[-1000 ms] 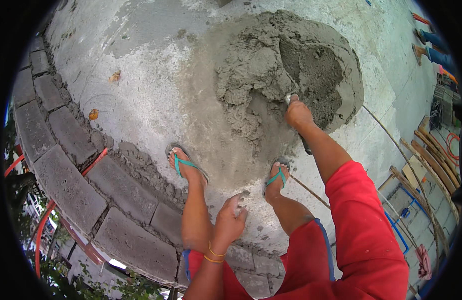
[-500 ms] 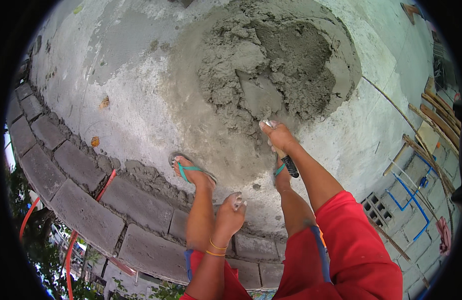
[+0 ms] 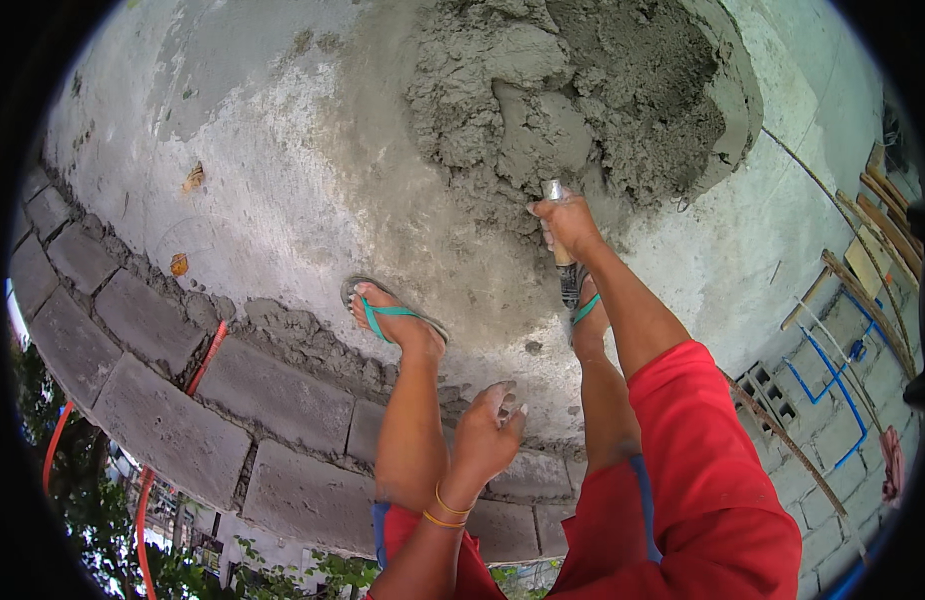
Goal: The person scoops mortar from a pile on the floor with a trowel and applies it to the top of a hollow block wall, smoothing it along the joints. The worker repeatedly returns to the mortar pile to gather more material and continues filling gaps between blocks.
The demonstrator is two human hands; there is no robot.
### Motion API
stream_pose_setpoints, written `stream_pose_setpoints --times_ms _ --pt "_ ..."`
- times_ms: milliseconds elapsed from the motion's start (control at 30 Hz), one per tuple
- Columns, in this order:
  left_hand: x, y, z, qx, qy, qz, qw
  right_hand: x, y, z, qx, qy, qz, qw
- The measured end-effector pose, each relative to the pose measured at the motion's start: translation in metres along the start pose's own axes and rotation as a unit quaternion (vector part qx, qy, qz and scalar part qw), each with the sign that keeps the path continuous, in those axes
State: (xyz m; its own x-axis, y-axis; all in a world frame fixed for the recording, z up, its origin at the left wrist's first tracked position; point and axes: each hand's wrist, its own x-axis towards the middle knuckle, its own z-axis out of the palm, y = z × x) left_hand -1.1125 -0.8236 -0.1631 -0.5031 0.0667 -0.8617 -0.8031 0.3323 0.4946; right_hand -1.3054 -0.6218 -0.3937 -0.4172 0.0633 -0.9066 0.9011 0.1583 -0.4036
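In the head view, the person stands on a grey concrete slab [image 3: 283, 150], looking down at their own legs and arms. The right hand [image 3: 568, 225] is stretched forward and down, its fingers [image 3: 555, 212] wrapped tightly around the wooden handle of a trowel [image 3: 557, 215]. A metal end of the tool shows just above the fist, touching the near edge of a wet mortar pile [image 3: 583, 100]; how the blade lies cannot be told. The pile sits at the top of the view, heaped and rough, well ahead of the feet.

The left hand [image 3: 488, 435] hangs free near the left knee, holding nothing. Its fingers [image 3: 505, 400] are loosely curled and slightly apart, and thin yellow bands circle the wrist.

Both feet wear green flip-flops [image 3: 393, 312], the right one partly hidden behind the right forearm. A red sleeve [image 3: 713, 480] covers the right upper arm. A row of grey concrete blocks [image 3: 163, 420] edges the slab at the lower left.
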Motion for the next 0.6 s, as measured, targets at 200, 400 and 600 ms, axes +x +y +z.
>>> stream_pose_setpoints --times_ms 200,400,600 --pt "0.003 0.002 -0.009 -0.029 0.024 -0.02 0.999 -0.048 -0.025 -0.021 -0.068 -0.074 -0.084 0.991" --pt "-0.019 -0.013 -0.021 -0.057 0.104 -0.008 0.993 -0.142 -0.072 -0.025 -0.39 -0.124 -0.382 0.829" --pt "-0.122 -0.014 -0.037 -0.221 0.283 0.009 0.933 -0.329 -0.156 0.048 -0.32 -0.179 -0.109 0.924"
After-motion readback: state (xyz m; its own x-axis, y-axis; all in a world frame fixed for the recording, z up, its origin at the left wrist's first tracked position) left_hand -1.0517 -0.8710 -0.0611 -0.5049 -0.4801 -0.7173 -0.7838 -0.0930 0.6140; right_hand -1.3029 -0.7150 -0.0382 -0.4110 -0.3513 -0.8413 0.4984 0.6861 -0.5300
